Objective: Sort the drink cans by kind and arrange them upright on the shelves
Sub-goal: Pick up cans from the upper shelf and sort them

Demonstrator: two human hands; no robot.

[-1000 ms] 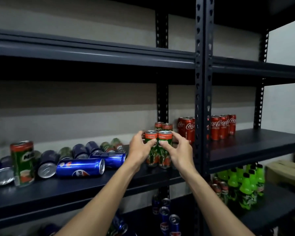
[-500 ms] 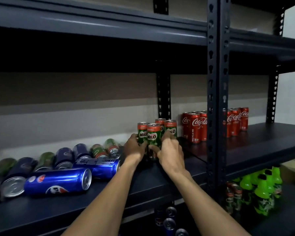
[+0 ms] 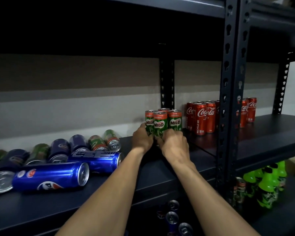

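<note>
Both hands are on a cluster of four small green-and-red metal Milo cans (image 3: 160,122), which stand upright and touching one another on the dark metal shelf (image 3: 160,178). The left hand (image 3: 142,137) is wrapped round the lower body of the leftmost can of the cluster. The right hand (image 3: 174,142) is curled against the lower front of the cans beside it. Its fingertips are hidden, so the can it grips appears to be the front centre one, though this is not certain. The two hands sit close together, nearly touching at the knuckles.

Just to the right of the right hand stands a group of tall red Coca-Cola cans (image 3: 202,119), all upright, partly behind the perforated dark steel post (image 3: 228,99).

Well to the left of the left hand, a tall blue Pepsi can (image 3: 49,177) lies on its side, with a second blue can (image 3: 95,159) lying just behind it. Behind these runs a row of mixed blue and green cans (image 3: 85,144), all on their sides.

Below the right forearm, bright green bottles (image 3: 269,184) stand on the lower shelf. Below the two forearms, several can tops (image 3: 172,217) show on that lower level
</note>
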